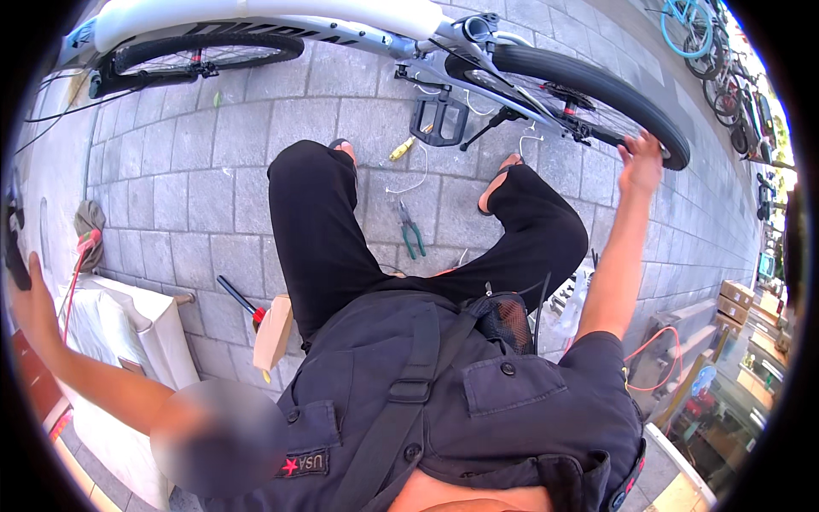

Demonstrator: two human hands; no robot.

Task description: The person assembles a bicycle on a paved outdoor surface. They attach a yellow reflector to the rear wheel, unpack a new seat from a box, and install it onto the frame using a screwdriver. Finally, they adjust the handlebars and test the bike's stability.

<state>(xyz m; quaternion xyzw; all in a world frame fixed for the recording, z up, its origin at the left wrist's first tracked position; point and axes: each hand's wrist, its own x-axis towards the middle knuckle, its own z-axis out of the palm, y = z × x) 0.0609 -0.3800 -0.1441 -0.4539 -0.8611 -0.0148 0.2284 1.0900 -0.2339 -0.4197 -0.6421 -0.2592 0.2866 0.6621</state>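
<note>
On the near side of the bicycle (367,38), a clear plastic bag (567,307) is lying with metallic pieces showing; I cannot tell whether they are sitting inside. Farther right of the bicycle, cardboard boxes (735,299) are standing stacked, hiding their contents. The bicycle's rear wheel (614,85) is lying right at the right grip (641,162), which is curving loosely, half-spread, by the tyre. Well left of the bicycle's pedal side, the left grip (28,299) is meeting a dark object (15,247); how tightly it is closing, I cannot tell.
</note>
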